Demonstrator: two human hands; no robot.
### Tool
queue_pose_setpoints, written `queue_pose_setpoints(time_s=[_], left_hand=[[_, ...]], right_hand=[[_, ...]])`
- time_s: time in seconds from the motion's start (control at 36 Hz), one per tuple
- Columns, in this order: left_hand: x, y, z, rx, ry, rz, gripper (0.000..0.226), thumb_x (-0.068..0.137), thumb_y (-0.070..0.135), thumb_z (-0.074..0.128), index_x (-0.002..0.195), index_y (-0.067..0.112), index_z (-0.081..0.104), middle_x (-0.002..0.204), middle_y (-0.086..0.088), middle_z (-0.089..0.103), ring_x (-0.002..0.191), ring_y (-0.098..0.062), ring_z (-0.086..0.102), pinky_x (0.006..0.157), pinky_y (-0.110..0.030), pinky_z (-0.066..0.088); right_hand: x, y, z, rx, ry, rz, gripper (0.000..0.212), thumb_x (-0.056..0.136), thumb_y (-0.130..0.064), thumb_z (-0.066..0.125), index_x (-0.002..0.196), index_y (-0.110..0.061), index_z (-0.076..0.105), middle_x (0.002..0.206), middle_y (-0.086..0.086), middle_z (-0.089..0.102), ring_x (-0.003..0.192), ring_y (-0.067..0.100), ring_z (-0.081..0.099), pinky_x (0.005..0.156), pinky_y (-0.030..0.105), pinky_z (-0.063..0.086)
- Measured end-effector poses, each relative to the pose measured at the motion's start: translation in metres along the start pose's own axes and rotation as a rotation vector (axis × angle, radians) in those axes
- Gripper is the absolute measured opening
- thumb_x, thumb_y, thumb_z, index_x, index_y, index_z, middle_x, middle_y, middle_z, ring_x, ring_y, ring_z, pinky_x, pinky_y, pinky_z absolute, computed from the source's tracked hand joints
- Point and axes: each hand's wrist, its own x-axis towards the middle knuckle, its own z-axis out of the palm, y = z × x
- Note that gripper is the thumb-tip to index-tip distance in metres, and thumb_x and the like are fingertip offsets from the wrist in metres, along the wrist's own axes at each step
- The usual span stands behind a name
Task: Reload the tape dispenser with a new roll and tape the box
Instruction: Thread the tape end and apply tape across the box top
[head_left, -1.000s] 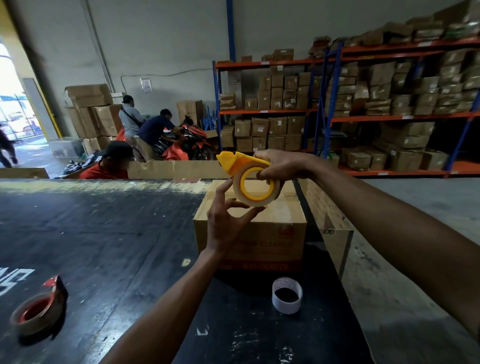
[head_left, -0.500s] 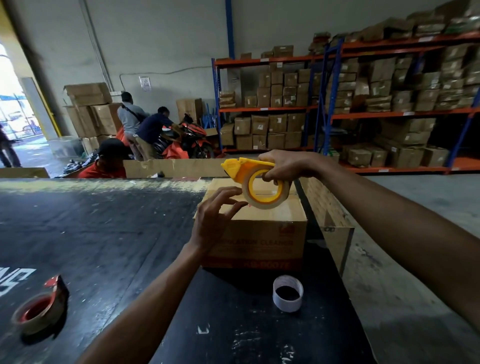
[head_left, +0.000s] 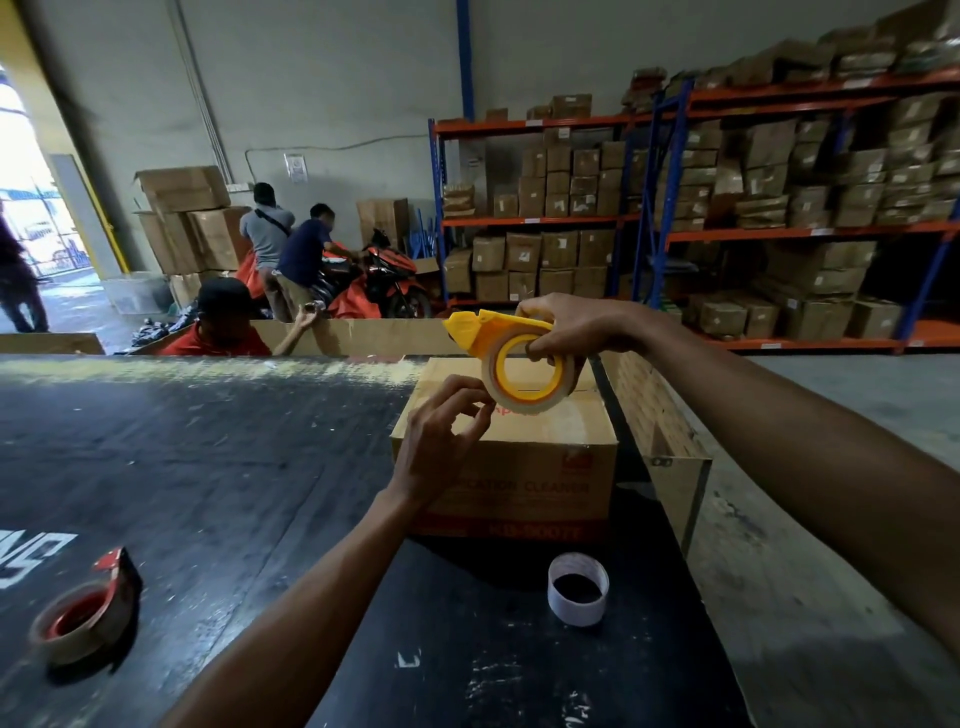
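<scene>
Right hand (head_left: 574, 330) gripping yellow dispenser (head_left: 493, 332) above box (head_left: 524, 457) | left hand (head_left: 441, 441) pinching, apparently tape end, at roll's (head_left: 524, 400) 8 o'clock | empty core (head_left: 577, 590) on surface (head_left: 208, 467), 6 o'clock of box

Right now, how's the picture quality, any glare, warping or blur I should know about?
Head view: the doorway at far left is blown out to white; wide-angle warping bends the shelving and stretches the forearms at the edges; the yellow dispenser, both hands and the box are fairly sharp, though the box print is soft; the black table is dim, with a shadow under the red dispenser.
</scene>
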Motion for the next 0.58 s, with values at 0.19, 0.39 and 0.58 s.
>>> queue_pose_setpoints(time_s=[0.19,0.39,0.58], left_hand=[[0.008,-0.01,-0.01,-0.007,-0.004,-0.012,0.012,0.096,0.014,0.069,0.103,0.004,0.069,0.108,-0.003,0.07,0.078,-0.011,0.071,0.066,-0.029,0.06],[0.009,-0.003,0.0,-0.071,-0.007,-0.08,0.01,0.095,0.011,0.068,0.097,0.003,0.063,0.091,-0.001,0.068,0.066,-0.008,0.069,0.053,-0.035,0.057],[0.012,0.01,0.007,-0.265,0.036,-0.282,0.012,0.098,0.015,0.063,0.1,0.007,0.055,0.079,-0.002,0.065,0.052,-0.015,0.068,0.046,-0.038,0.057]], right_hand=[[-0.005,0.002,-0.004,0.138,-0.076,0.043,0.03,0.093,-0.012,0.071,0.114,-0.027,0.056,0.109,0.011,0.065,0.095,0.028,0.072,0.061,0.041,0.063],[-0.01,-0.001,-0.01,0.067,-0.126,0.086,0.042,0.093,-0.015,0.071,0.131,-0.023,0.055,0.108,0.01,0.062,0.09,0.024,0.068,0.058,0.035,0.061],[-0.012,-0.001,-0.019,0.03,-0.032,0.069,0.027,0.097,-0.016,0.065,0.123,-0.021,0.057,0.099,0.007,0.065,0.077,0.019,0.07,0.055,0.031,0.06]])
